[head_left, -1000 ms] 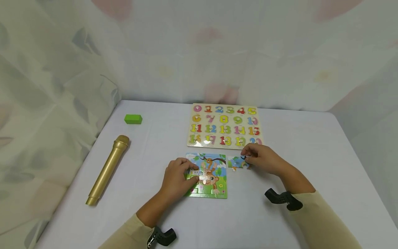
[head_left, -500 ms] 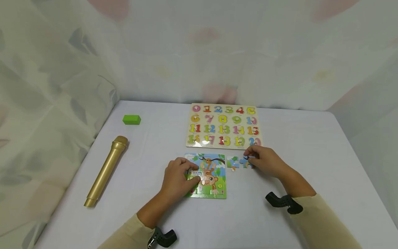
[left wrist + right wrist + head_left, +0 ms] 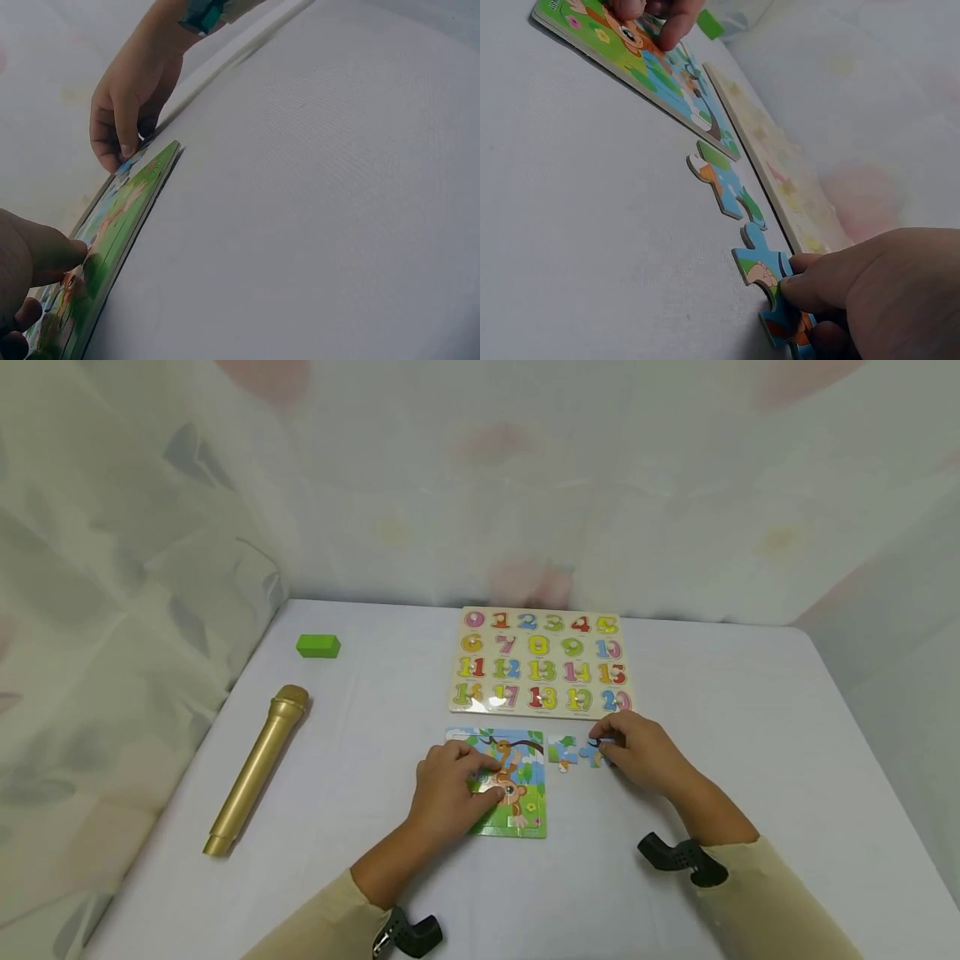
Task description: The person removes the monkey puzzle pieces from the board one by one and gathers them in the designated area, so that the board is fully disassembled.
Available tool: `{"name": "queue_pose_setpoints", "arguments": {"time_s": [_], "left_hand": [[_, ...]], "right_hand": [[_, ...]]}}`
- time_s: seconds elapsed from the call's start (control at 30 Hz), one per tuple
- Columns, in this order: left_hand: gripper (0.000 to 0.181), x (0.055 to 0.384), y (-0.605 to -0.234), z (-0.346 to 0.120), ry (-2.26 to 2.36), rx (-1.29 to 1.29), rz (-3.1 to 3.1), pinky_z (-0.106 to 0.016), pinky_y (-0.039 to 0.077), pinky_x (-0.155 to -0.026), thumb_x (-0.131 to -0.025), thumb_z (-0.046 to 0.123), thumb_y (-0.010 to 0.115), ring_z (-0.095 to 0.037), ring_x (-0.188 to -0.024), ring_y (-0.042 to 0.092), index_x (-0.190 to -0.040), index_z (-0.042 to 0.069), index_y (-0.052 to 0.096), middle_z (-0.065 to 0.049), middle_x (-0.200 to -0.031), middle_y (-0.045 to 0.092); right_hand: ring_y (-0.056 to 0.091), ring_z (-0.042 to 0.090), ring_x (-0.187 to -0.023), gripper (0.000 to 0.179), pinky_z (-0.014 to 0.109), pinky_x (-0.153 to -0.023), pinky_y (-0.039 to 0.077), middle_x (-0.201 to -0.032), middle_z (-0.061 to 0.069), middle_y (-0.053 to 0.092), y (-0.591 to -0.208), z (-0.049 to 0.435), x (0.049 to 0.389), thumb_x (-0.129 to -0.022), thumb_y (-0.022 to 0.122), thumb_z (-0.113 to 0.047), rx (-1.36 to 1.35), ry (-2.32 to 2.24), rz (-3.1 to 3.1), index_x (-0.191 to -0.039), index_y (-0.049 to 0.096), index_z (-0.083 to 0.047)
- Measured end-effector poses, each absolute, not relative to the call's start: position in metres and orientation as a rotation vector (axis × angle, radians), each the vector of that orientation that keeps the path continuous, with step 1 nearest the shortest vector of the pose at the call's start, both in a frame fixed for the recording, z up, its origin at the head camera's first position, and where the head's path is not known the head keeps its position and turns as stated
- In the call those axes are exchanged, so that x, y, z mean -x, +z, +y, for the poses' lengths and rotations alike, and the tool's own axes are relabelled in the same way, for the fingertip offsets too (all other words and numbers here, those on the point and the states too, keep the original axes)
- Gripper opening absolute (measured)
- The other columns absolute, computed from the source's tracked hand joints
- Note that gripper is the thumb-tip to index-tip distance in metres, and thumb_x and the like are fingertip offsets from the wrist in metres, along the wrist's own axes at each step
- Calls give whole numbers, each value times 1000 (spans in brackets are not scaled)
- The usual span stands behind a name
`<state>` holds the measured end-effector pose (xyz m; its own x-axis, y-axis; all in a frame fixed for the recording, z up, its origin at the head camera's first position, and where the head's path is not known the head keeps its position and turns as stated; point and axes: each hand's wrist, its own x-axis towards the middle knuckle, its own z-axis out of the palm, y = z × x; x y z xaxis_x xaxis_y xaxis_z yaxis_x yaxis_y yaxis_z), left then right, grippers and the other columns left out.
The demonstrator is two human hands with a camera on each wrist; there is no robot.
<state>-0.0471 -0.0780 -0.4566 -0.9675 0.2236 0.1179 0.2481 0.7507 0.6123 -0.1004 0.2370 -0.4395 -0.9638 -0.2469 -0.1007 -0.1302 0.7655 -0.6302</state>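
A monkey jigsaw puzzle [image 3: 531, 814] lies in its flat frame in front of the person. Over its left and middle part lies the left hand [image 3: 453, 785], thumb and fingertips down at the picture; the right wrist view catches these fingers [image 3: 679, 22] beside the monkey's face. To the right of the frame, the right hand [image 3: 641, 752] pinches a blue jigsaw piece [image 3: 761, 259] at its far edge, thumb on top. A second loose piece [image 3: 724, 180] lies between that one and the frame. The palm hides part of the puzzle from the head camera.
Behind the puzzle lies a wooden number board [image 3: 540, 664] with coloured numerals. A gold microphone [image 3: 258, 768] rests at the left, with a green block [image 3: 318, 647] further back. Patterned cloth [image 3: 112, 610] hangs along the left side and the back of the white table.
The left hand has slid right across the puzzle. The right hand has shifted slightly right with its piece, and a small gap now shows between the two loose pieces.
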Motion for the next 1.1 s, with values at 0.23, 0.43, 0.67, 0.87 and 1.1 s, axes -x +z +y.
{"name": "queue_pose_setpoints", "arguments": {"time_s": [0.23, 0.43, 0.67, 0.87, 1.1], "left_hand": [[28, 50, -457, -77, -1020, 375, -2912, -44, 36, -84, -82, 30, 91, -22, -100, 50, -109, 23, 83, 3, -106, 62], [28, 49, -460, -77, -1004, 366, -2924, -42, 35, -81, -82, 31, 90, -19, -97, 49, -108, 23, 83, 5, -105, 61], [28, 48, -457, -76, -975, 380, -2939, -41, 35, -80, -83, 32, 90, -19, -97, 50, -109, 24, 82, 5, -105, 62], [28, 47, -455, -76, -964, 378, -2954, -41, 35, -80, -84, 32, 89, -19, -96, 49, -110, 25, 81, 4, -106, 62], [28, 48, -457, -76, -945, 379, -2971, -41, 36, -80, -85, 34, 89, -20, -97, 49, -111, 26, 81, 4, -108, 62]], "right_hand": [[58, 23, -94, 14, 43, -84, 49, -109, 5, 68, -440, 235, 101, -99, 70, -3, 283, -962, 2824, -111, 75, -9], [58, 23, -94, 14, 41, -85, 50, -108, 5, 67, -442, 234, 98, -99, 70, -3, 285, -954, 2841, -111, 75, -9], [59, 22, -93, 16, 40, -82, 50, -111, 7, 70, -440, 236, 96, -101, 68, -3, 280, -992, 2839, -112, 77, -8], [59, 22, -92, 16, 39, -81, 50, -110, 7, 70, -437, 239, 99, -103, 67, -7, 239, -1027, 2804, -115, 78, -8], [59, 21, -86, 16, 35, -75, 52, -106, 5, 70, -434, 237, 102, -103, 68, -10, 227, -1110, 2752, -117, 77, -9]]}}
